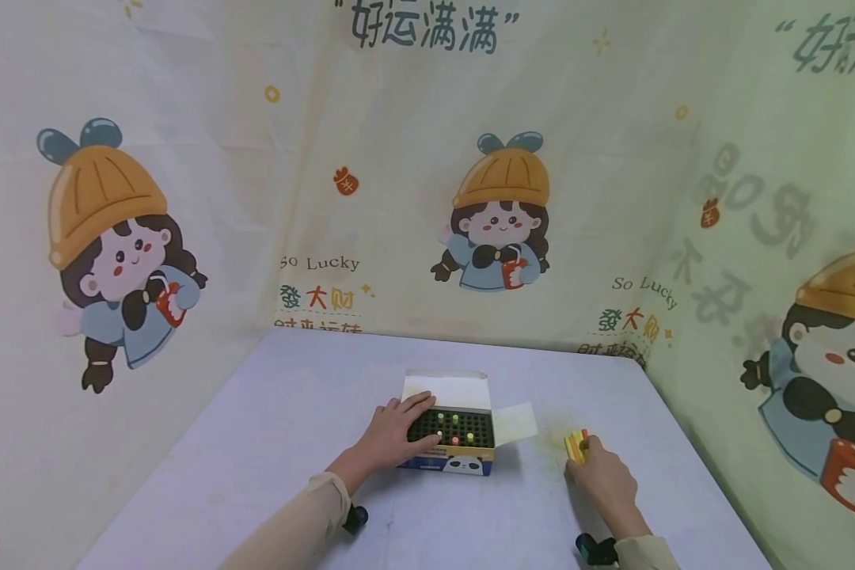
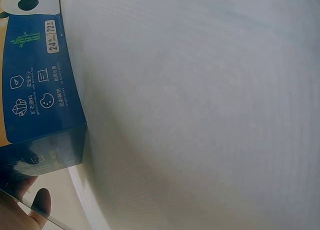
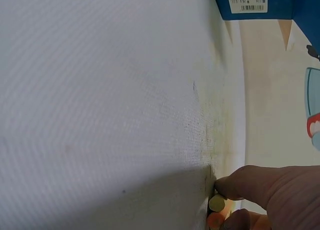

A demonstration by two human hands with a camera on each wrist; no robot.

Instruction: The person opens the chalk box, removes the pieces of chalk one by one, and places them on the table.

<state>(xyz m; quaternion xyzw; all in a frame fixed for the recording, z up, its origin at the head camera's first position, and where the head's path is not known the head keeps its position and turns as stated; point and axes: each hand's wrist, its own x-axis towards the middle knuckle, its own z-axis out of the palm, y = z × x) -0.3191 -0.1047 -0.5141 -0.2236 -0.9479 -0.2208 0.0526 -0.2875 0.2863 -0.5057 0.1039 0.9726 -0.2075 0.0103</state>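
Note:
An open chalk box (image 1: 445,459), blue and yellow with a panda on its front, stands on the table. Its dark holed insert (image 1: 473,427) holds a few pale yellow-green sticks and a pink one. My left hand (image 1: 392,431) rests on the left end of the box, thumb along the front edge and fingers spread toward the back. To the right of the box, my right hand (image 1: 609,479) pinches several yellow and orange-red chalk sticks (image 1: 575,447) close over the table. In the right wrist view a yellow end (image 3: 217,203) and an orange end (image 3: 215,220) show beside the fingers.
The box's white lid (image 1: 447,389) stands raised at the back, and a side flap (image 1: 515,422) sticks out to the right. Yellowish dust marks the white tabletop (image 1: 313,380) near the right hand. Printed cloth (image 1: 399,222) hangs around the table.

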